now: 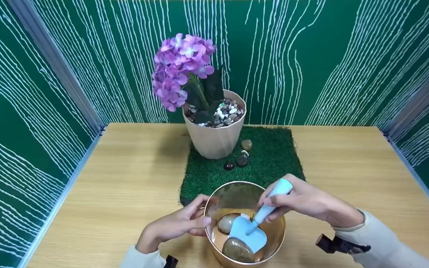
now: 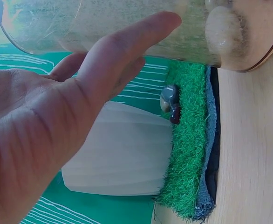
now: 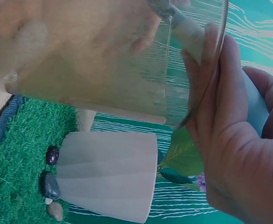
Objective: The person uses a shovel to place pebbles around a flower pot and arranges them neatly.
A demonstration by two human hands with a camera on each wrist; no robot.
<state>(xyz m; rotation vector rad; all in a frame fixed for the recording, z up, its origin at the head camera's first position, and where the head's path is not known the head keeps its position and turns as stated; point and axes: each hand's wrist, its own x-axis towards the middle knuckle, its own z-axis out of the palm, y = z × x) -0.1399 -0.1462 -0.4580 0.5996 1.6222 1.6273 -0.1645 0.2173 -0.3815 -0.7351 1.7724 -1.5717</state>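
1. Pale wood tabletop (image 1: 136, 178) under both hands, with a see-through amber tub (image 1: 233, 197) between them, mouth up. Can't tell if its base sits flat.
2. Left hand (image 1: 181, 223) is wrapped around the tub's side, thumb toward the camera, probably so it doesn't skid or tip. Some fingers disappear behind the wall.
3. Right hand (image 1: 300, 201) grips the handle of a light blue scoop (image 1: 245, 229) from above the rim, so the blade angles down inside. My guess is that grip makes it easier to steer around the stones.
4. Below the right hand, a big brown stone (image 1: 238, 250) sits on the near side of the blade, and a paler stone (image 1: 225, 224) lies toward the left hand. Whatever's under the blade is hidden, and the wrist views only get hazy shapes through the tub.
5. Just beyond both hands: a fake-grass mat (image 1: 274, 156) with loose pebbles (image 1: 242, 160), probably there to dress up the plant's spot.
6. Farther out, an upright flowerpot (image 1: 214, 141) filled with gravel (image 1: 230, 110), likely anchoring the purple flowers (image 1: 184, 67). Leaves cover the stem's base.
7. Way past the hands, green walls (image 1: 341, 93) with white squiggles, tops cut off.
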